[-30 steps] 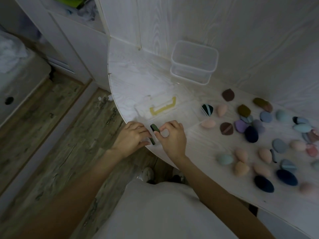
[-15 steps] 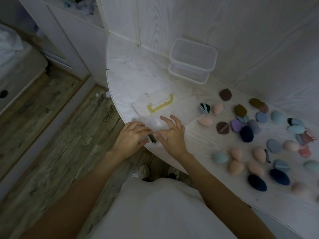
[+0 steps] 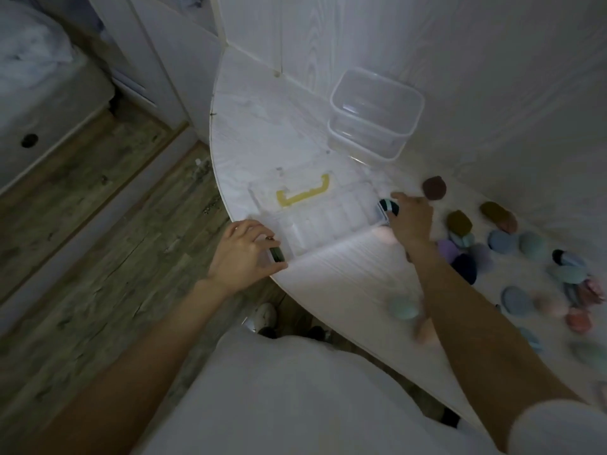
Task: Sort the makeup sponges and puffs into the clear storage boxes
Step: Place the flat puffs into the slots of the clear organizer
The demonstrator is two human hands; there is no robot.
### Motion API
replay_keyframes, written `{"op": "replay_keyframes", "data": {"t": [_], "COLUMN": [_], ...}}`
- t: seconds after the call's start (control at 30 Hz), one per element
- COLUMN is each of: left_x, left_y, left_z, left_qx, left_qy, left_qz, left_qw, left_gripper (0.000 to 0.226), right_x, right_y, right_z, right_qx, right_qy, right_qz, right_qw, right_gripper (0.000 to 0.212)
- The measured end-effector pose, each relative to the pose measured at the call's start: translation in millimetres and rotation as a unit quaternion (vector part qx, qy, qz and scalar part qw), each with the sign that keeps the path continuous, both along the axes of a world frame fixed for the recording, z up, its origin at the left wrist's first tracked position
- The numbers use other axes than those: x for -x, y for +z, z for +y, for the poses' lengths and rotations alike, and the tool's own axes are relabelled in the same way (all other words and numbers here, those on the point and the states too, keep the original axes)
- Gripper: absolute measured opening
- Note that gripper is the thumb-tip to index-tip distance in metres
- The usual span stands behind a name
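Note:
My left hand (image 3: 246, 251) pinches a dark green puff (image 3: 277, 254) at the table's front edge, by the near left corner of a flat clear box (image 3: 328, 221) with a yellow handle (image 3: 302, 195). My right hand (image 3: 410, 221) reaches over a dark puff with teal stripes (image 3: 389, 205) at the box's right end. Its fingers lie on that puff, and the grip is hidden. Several puffs and sponges lie to the right, among them a brown puff (image 3: 433, 188), an olive puff (image 3: 458, 221) and a blurred teal sponge (image 3: 402, 308).
Two stacked clear tubs (image 3: 374, 116) stand at the back against the white wall. The white table (image 3: 345, 284) has a curved front edge with wooden floor (image 3: 98, 224) below on the left. A bed (image 3: 39, 77) is at far left.
My right hand left the green puff and swung right to the striped puff. My left hand keeps the green puff at the box corner. The camera tilted slightly.

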State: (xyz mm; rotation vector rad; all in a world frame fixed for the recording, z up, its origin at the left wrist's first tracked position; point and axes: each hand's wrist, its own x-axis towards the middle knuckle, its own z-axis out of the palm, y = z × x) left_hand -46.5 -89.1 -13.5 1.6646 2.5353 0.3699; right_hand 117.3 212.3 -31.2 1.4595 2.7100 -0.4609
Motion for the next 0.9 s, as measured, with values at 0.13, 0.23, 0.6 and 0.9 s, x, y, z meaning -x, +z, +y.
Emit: {"op": "replay_keyframes", "data": {"t": [0.13,0.23,0.6,0.9], "left_x": [-5,-5,-1,5], "left_y": [0,2,3,-3], "left_z": [-1,0,-8,-11], "left_qx": [-0.003,-0.006,0.001,-0.011], "left_qy": [0.007,0.009,-0.029,-0.062], "left_qz": [0.004,0.005,-0.008,0.005], "left_qw": [1.0,1.0,1.0,0.998], "left_gripper": [0.052,0.052,0.051,0.044], "right_x": [1,-6,12,48], "right_y": [0,14,79,50], "right_z": [-2,-7,-137,-193], "right_qx": [-0.048,-0.042,0.238,0.149], "right_qy": [-0.019,-0.062,-0.081,0.031], "right_qz": [-0.027,0.039,0.279,0.19], "right_qw": [0.998,0.996,0.927,0.97], "right_gripper": [0.035,0.025,0.018,0.016]}}
